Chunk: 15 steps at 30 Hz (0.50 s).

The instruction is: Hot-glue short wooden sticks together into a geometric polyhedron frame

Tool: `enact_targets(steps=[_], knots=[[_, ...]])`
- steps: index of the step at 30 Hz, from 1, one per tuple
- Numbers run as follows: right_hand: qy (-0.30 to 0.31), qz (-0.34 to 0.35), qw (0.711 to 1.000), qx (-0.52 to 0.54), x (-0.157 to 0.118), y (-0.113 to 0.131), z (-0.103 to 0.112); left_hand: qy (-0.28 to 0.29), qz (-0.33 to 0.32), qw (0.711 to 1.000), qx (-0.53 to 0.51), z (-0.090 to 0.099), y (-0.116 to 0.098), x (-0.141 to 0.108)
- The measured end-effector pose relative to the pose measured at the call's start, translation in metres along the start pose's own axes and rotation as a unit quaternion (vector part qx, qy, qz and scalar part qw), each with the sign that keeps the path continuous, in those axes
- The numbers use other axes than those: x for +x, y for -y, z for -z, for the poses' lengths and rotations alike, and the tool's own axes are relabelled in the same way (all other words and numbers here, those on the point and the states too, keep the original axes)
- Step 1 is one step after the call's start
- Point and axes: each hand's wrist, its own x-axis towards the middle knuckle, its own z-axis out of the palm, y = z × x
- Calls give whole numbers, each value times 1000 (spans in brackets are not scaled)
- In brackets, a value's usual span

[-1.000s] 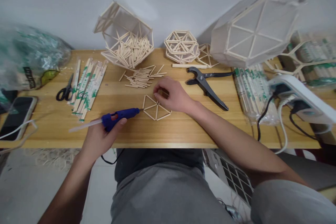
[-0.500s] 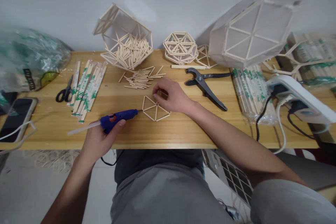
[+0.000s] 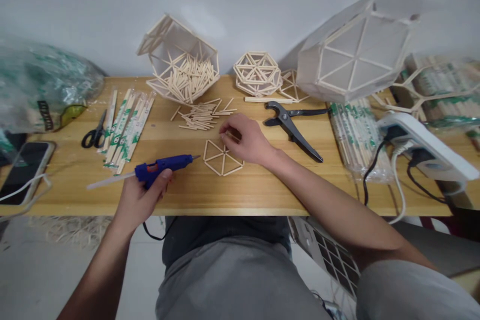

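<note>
My left hand (image 3: 144, 196) is closed round the handle of a blue glue gun (image 3: 159, 167), with a clear glue stick poking out of its back end. The metal nozzle points right, a short way left of a flat wheel-like frame of wooden sticks (image 3: 223, 158) lying on the table. Over the upper right part of that frame rests my right hand (image 3: 245, 139), its fingers pinched together; what they hold, if anything, is hidden. Just behind sits a pile of short sticks (image 3: 200, 114).
Behind stand an open stick basket (image 3: 150, 82) full of sticks, a small stick ball (image 3: 258, 72) and a large covered stick form (image 3: 356, 55). Pliers (image 3: 294, 132), wrapped chopsticks (image 3: 125, 127), scissors (image 3: 94, 135), a phone (image 3: 26, 172) and a power strip (image 3: 427, 147) lie around.
My left hand has drawn the glue gun to the left, away from the frame's left corner. My right hand stays in nearly the same place, and the view has shifted slightly.
</note>
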Motion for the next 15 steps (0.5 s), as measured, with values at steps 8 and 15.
enact_targets(steps=[8, 15], knots=[[36, 75, 994, -75, 4, -4, 0, -26, 15, 987, -156, -3, 19, 10], [93, 94, 979, -154, 7, -1, -6, -22, 22, 989, -144, -6, 11, 11]])
